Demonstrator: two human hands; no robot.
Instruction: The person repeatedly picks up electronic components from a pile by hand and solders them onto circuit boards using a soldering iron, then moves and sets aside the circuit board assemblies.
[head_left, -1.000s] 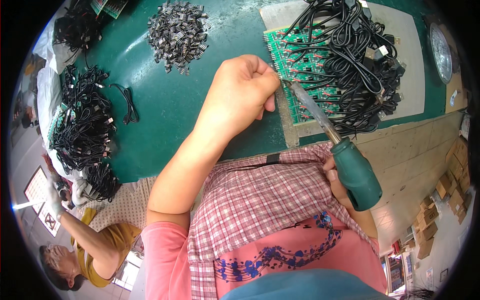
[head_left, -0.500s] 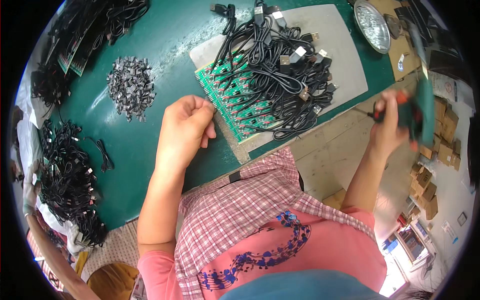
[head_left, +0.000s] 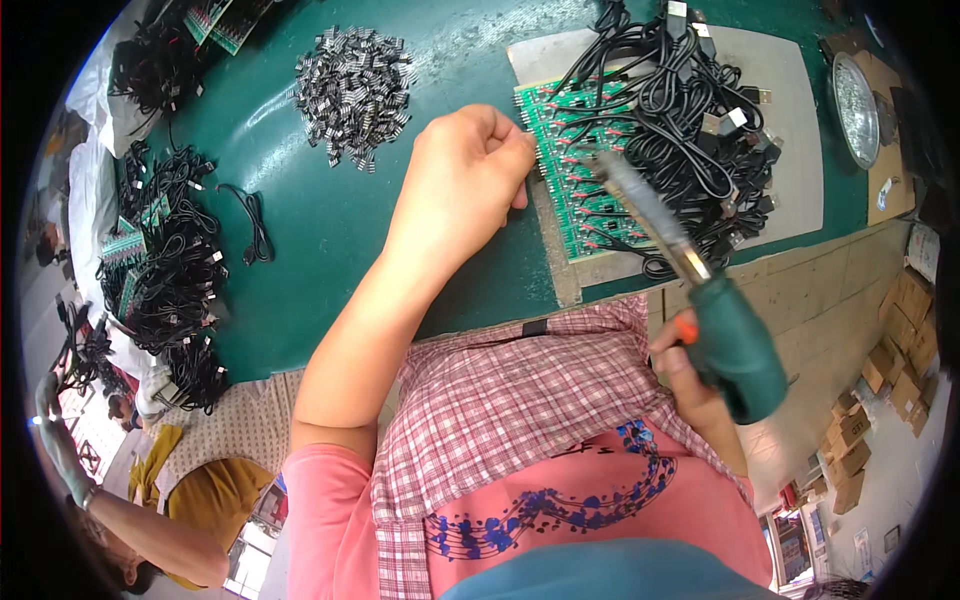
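Note:
My right hand (head_left: 682, 368) grips a green soldering gun (head_left: 740, 345) with an orange trigger. Its tip, blurred by motion, is over the green circuit board panel (head_left: 566, 212). Closed in a pinch, my left hand (head_left: 462, 170) is at the panel's left edge; whatever its fingertips hold is hidden. Thin red and black wires run from the panel to a heap of bundled black USB cables (head_left: 690, 130). Panel and cables lie on a grey board (head_left: 795, 180). Left of my left hand is a pile of small black-and-silver connectors (head_left: 352, 100).
A single black cable (head_left: 255, 225) lies on the green table (head_left: 310, 270). More cable bundles (head_left: 170, 280) with small boards line the left edge. A round metal dish (head_left: 855, 110) stands at the right. Another person's arm (head_left: 150, 530) shows at lower left. Cardboard boxes (head_left: 850, 450) stand on the floor.
My right hand has swung the soldering gun in from the far right to the panel. My left hand stays pinched at the panel's left edge. The whole view has shifted.

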